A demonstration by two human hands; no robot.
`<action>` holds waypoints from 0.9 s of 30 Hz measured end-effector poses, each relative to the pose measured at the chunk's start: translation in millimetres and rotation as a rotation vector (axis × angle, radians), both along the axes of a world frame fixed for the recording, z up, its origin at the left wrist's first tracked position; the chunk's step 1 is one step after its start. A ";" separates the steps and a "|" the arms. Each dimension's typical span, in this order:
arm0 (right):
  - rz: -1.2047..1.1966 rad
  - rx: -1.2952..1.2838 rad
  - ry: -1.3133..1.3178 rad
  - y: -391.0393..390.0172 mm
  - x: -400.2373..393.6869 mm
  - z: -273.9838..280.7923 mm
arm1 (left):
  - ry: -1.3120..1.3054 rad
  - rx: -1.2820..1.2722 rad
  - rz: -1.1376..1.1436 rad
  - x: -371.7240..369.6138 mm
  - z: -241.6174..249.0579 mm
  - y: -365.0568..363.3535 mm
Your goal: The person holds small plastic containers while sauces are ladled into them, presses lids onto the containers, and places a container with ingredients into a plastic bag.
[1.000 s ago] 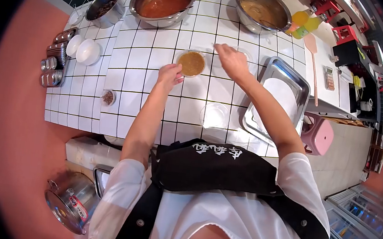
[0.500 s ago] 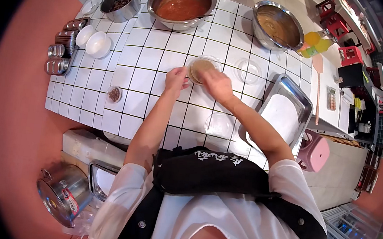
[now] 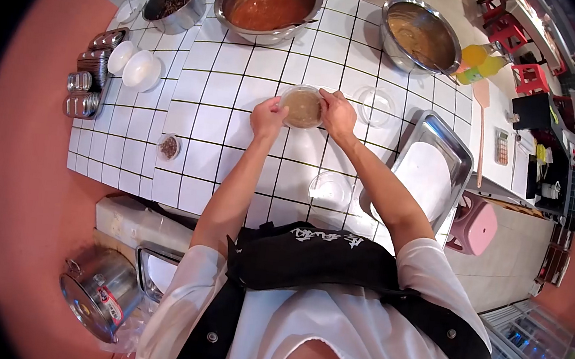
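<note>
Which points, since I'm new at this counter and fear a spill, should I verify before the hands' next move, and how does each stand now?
1. Left hand on the container: ok, at its left rim.
2. Right hand on the container: ok, at its right rim.
3. Container sealed all round: cannot tell, the rim is too small.
4. Red-sauce bowl and brown-sauce bowl clear of both hands: ok, both stand farther back.
5. Right forearm clear of the metal tray: cannot tell, they overlap in this view.
</note>
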State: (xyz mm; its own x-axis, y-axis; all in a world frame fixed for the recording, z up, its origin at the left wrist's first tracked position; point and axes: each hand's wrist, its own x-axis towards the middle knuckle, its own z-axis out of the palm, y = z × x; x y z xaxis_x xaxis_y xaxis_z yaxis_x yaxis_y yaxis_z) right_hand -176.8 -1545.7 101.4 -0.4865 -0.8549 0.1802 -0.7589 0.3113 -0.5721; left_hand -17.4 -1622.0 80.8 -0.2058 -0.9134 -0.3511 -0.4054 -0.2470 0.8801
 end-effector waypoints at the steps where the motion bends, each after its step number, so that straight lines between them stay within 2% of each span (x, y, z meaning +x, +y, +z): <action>1: 0.000 -0.003 0.002 -0.7 -0.7 0.8 | 0.005 -0.004 -0.002 -0.1 -3.1 -0.1; 5: -0.017 0.021 -0.052 -2.0 -4.3 -11.9 | 0.017 0.004 -0.040 -0.3 -7.4 3.3; 8: -0.047 0.030 -0.100 -2.8 -6.8 -16.8 | -0.057 -0.023 -0.072 -1.9 7.5 5.1; 11: -0.010 0.166 -0.234 -4.7 -17.7 -18.4 | -0.115 0.050 -0.169 2.6 3.4 -1.5; 14: 0.059 0.184 -0.175 2.0 -24.2 -3.4 | -0.222 -0.179 -0.196 8.0 12.1 3.8; 17: 0.389 0.258 0.086 6.0 -23.9 24.7 | -0.512 -0.627 -0.562 4.0 41.2 7.0; 19: 0.545 0.347 0.195 -2.2 -25.1 23.1 | -0.547 -0.547 -0.648 1.4 41.3 4.4; 22: 0.584 0.456 0.187 -9.6 -23.9 26.6 | -0.544 -0.526 -0.667 -2.5 38.3 2.6; 27: 0.574 0.417 0.186 -7.2 -23.5 18.9 | -0.565 -0.527 -0.651 -5.6 35.7 5.1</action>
State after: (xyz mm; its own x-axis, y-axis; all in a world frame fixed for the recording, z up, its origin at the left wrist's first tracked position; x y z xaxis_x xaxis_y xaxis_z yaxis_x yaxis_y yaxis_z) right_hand -200.3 -1552.8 120.3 0.0653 -0.9815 -0.1800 -0.9409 -0.0005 -0.3386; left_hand -23.0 -1617.0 116.5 -0.6480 -0.7495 -0.1352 -0.7139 0.5359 0.4507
